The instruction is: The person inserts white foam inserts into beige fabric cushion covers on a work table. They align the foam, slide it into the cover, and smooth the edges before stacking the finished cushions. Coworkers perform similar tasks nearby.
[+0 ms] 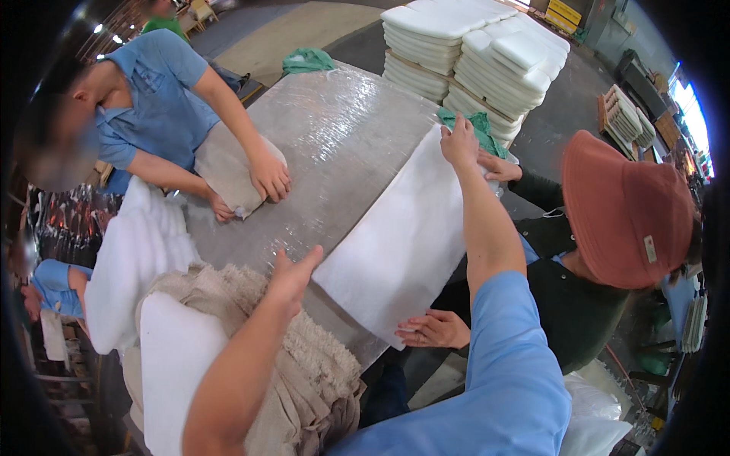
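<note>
A white sheet of padding (399,239) lies slantwise on the plastic-covered table (319,129). My right hand (458,144) is closed on its far corner, beside a bunched green cloth (475,129). At the near left corner of the sheet, my left hand (293,277) is open, thumb and fingers apart, with nothing visible in it. On the right, a co-worker in a reddish bucket hat has one hand (435,329) at the sheet's near edge and the other (498,165) by its far end. Beneath my left forearm sits a pile of beige fabric covers (312,357) with frayed edges.
Across the table at left, another co-worker in blue handles a beige cover (232,171). White pads (144,258) are heaped beside that person. Tall stacks of white cushions (494,53) stand beyond the table. Another green cloth (306,61) rests on the far table edge.
</note>
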`<state>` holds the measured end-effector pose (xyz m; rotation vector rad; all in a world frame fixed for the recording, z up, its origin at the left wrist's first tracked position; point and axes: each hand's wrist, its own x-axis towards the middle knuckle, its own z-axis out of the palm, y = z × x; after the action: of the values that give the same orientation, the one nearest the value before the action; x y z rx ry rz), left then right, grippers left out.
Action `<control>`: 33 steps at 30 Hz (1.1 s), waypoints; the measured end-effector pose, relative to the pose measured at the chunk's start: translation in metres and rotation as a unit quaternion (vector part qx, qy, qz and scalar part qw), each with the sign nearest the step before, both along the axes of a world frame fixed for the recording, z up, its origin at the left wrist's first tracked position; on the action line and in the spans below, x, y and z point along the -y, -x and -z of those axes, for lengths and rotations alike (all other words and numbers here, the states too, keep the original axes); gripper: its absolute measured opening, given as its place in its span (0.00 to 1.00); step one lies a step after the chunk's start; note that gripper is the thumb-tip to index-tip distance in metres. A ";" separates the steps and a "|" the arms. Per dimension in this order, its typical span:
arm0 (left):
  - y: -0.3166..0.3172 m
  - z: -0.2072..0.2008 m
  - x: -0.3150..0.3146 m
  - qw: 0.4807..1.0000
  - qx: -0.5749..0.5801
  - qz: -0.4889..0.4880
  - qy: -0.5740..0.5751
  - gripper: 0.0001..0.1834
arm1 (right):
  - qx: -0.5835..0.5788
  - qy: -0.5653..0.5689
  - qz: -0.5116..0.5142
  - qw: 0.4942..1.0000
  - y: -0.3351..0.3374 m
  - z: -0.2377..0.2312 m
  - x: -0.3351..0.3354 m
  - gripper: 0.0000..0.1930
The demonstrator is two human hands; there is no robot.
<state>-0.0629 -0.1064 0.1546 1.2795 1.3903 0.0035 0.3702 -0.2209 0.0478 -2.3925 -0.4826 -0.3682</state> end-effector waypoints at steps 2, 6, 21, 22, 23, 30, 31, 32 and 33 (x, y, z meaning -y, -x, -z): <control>-0.005 0.046 0.005 0.994 -0.064 -0.010 0.086 0.70 | -0.070 0.070 0.001 0.995 -0.015 0.006 -0.006 0.37; -0.008 0.072 0.027 0.987 -0.056 -0.016 0.153 0.55 | -0.195 0.144 -0.043 0.969 -0.037 0.021 0.006 0.40; 0.023 0.086 0.062 0.963 0.155 -0.206 0.073 0.22 | -0.050 -0.040 -0.097 0.993 -0.039 -0.013 0.057 0.24; 0.020 0.099 0.063 0.970 0.137 -0.194 0.058 0.22 | -0.060 -0.002 -0.083 0.995 -0.039 -0.005 0.054 0.24; 0.017 0.112 0.063 0.975 0.118 -0.185 0.042 0.22 | -0.072 0.036 -0.073 0.994 -0.037 0.003 0.047 0.24; 0.014 0.120 0.069 0.985 0.059 -0.161 0.000 0.20 | -0.046 0.087 -0.084 0.992 -0.032 0.032 0.024 0.21; 0.016 0.124 0.069 0.985 0.049 -0.163 -0.002 0.20 | -0.053 0.102 -0.088 0.990 -0.032 0.032 0.021 0.20; 0.016 0.127 0.068 0.985 0.040 -0.165 -0.004 0.20 | -0.061 0.113 -0.084 0.988 -0.030 0.034 0.018 0.20; 0.015 0.130 0.067 0.986 0.035 -0.164 -0.004 0.20 | -0.065 0.125 -0.078 0.987 -0.032 0.033 0.018 0.20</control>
<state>-0.0780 -0.1737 0.0244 1.0340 1.5259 0.2781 0.4021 -0.2385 0.0143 -2.5765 -0.6854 -0.0847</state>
